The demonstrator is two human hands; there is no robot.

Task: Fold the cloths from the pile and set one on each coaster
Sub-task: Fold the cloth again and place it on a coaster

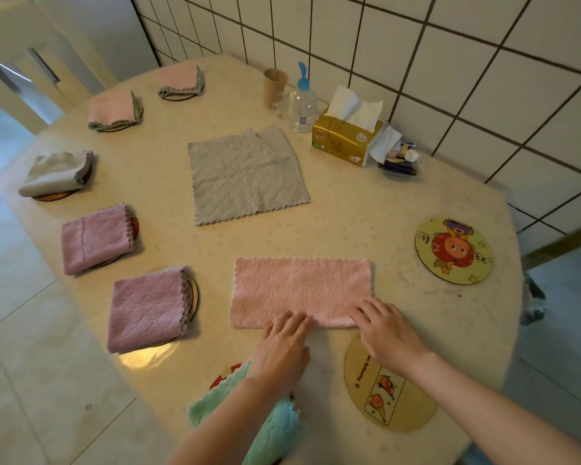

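From the head view I see my left hand (284, 347) and right hand (388, 332) both lying flat with straight, released fingers on the near edge of the pink cloth (301, 292), which lies folded in half as a long rectangle on the table (366, 203). Beyond my fingertips the grey cloth (247, 174) lies spread open, alone. Right of my right fingers sits a bare coaster (454, 250) with a cartoon print; a second bare coaster (388, 391) lies under my right wrist. Under my left forearm a folded green cloth (272, 427) rests on another coaster. Left of my left fingers, five folded cloths sit on coasters in an arc, the nearest purple (146, 308). Far beyond, a tissue box (346, 139) stands by the wall.
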